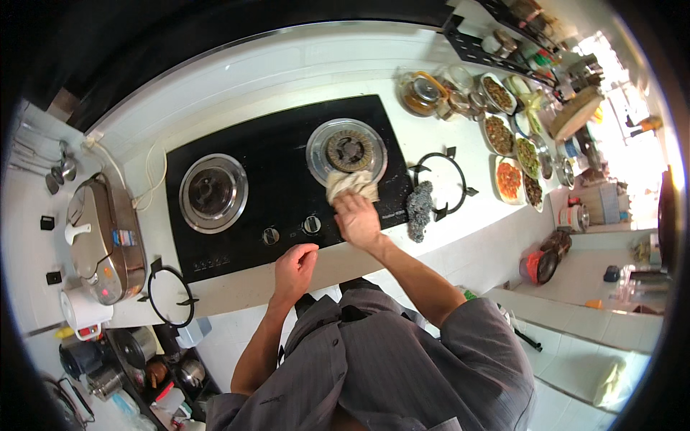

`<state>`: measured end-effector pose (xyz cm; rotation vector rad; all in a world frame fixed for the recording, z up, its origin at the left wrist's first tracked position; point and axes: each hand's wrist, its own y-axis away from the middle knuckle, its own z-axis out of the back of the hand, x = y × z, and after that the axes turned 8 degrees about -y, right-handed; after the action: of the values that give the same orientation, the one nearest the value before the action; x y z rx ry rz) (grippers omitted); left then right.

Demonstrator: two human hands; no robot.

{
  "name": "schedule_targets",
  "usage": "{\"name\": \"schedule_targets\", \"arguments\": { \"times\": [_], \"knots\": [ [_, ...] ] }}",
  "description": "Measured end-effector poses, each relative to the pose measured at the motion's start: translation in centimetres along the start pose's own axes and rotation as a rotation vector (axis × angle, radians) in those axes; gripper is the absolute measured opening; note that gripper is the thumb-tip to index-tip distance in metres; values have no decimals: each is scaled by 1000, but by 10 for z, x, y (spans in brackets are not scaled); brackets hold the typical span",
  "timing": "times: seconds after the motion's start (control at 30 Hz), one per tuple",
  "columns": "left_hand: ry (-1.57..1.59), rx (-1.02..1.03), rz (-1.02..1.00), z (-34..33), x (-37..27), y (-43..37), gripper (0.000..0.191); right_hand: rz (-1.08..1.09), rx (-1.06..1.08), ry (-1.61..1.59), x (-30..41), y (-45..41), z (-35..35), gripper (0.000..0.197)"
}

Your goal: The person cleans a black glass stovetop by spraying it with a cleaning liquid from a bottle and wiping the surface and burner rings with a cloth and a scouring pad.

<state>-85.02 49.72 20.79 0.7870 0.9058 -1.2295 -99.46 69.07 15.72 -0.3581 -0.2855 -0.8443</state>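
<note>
On the black glass gas hob (pixel 275 161), my right hand (pixel 357 218) presses a crumpled pale cloth (pixel 353 185) against the front rim of the right burner (pixel 347 151). My left hand (pixel 296 272) is loosely curled at the counter's front edge, below the two control knobs, with nothing seen in it. The left burner (pixel 213 193) has its metal drip ring in place. A grey steel-wool scourer (pixel 419 211) lies at the hob's right edge, against a black pan support (pixel 464 183) on the white counter. A second pan support (pixel 150 301) lies at the front left.
Several dishes of food (pixel 509 180) and a glass jug (pixel 423 92) stand on the counter at the right. A rice cooker (pixel 102 237) with a cable sits left of the hob, a white container (pixel 85 312) before it. Pots fill a rack (pixel 126 366) at the lower left.
</note>
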Motion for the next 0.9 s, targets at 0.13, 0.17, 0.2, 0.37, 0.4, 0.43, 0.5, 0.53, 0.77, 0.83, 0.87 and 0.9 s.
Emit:
{"name": "schedule_targets", "arguments": {
  "times": [0.13,0.17,0.2,0.37,0.4,0.43,0.5,0.53,0.77,0.83,0.87,0.9],
  "knots": [
    [-17,20,-22,-3,-8,-3,13,2,-106,9,5,30,8,28],
    [-5,16,-19,-3,-7,-2,13,-65,-111,19,-2,39,12,28],
    [9,11,-19,-4,-8,-2,13,-51,-182,-8,-20,45,13,27],
    [-37,54,4,-10,5,9,13,-277,-116,100,-92,-15,44,46],
    [-47,62,-19,-14,4,10,13,-291,-84,140,-107,-32,50,52],
    [-53,67,-10,-16,1,11,13,-281,-56,143,-114,-48,57,54],
    [-14,79,11,-19,-10,11,13,-322,25,94,-128,-65,59,51],
    [-2,83,4,-23,-12,9,14,-332,24,100,-134,-56,52,51],
    [-25,157,-80,-14,-11,8,13,-373,-237,182,-47,33,-1,61],
    [-22,177,-165,-4,-9,5,13,-413,-168,104,-30,55,-2,71],
    [-9,183,-148,2,-9,7,13,-405,-189,131,-33,55,-2,72],
    [-8,184,-152,5,-10,8,13,-402,-210,162,-42,57,1,73]
  ]
}}
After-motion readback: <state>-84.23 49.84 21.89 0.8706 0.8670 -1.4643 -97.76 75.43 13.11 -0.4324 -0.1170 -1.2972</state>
